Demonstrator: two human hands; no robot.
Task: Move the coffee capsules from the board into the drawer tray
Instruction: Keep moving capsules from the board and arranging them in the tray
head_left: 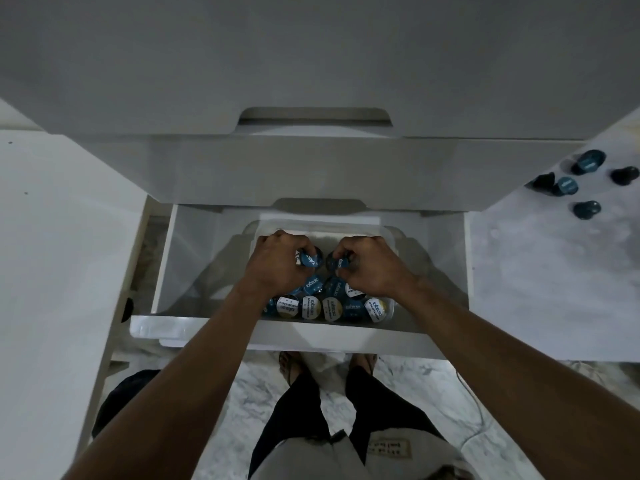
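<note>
Both my hands are down inside the clear plastic tray (388, 233) in the open white drawer (194, 258). My left hand (277, 261) grips blue-lidded coffee capsules (308, 259), and my right hand (367, 265) grips more blue capsules (341, 263). Below my hands, several capsules with blue, white and gold lids (332, 306) lie in rows at the tray's near end. Several dark blue capsules (568, 185) remain on the white marbled board (554, 271) at the right, apart from my hands.
A shut white drawer front (311, 64) with a cut-out handle overhangs the open drawer. A white cabinet side (52, 271) stands at the left. My legs and sandalled feet (329, 368) stand on marbled floor just below the drawer front.
</note>
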